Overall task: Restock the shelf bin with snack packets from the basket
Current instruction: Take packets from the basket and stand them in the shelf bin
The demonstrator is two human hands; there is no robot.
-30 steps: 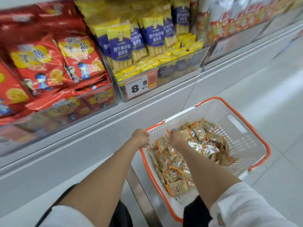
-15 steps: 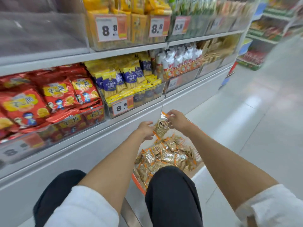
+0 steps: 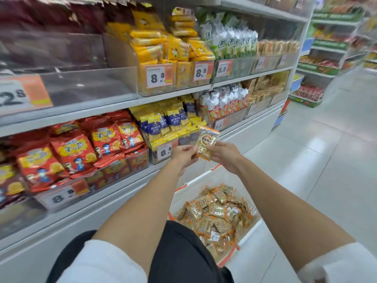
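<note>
1. Both hands have risen from just over the basket (image 3: 204, 179) to well above it, bringing one packet (image 3: 206, 142) up with them; the view has lifted too, so more shelving shows above the basket.
2. That packet stands upright above the basket's far rim, held between the hands and in no bin yet; many like packets (image 3: 216, 213) lie heaped in the basket.
3. Risk, as I judge it: the film looks slick and the hold is only at the edges, so a slack pinch during a hand-over could drop the packet back into the basket or onto the floor beside it.
4. A second risk is the wrong bin; no stock plainly matching this packet shows above the basket, and the tan goods far to the basket's right are too blurred to read.
5. Left hand (image 3: 182, 155): fingers (image 3: 189, 149) curled in, pinching the packet's left edge with little gap.
6. Right hand (image 3: 225, 155): fingers (image 3: 212, 149) bent round the packet's lower right edge, also gripping it; neither hand touches the basket.
</note>
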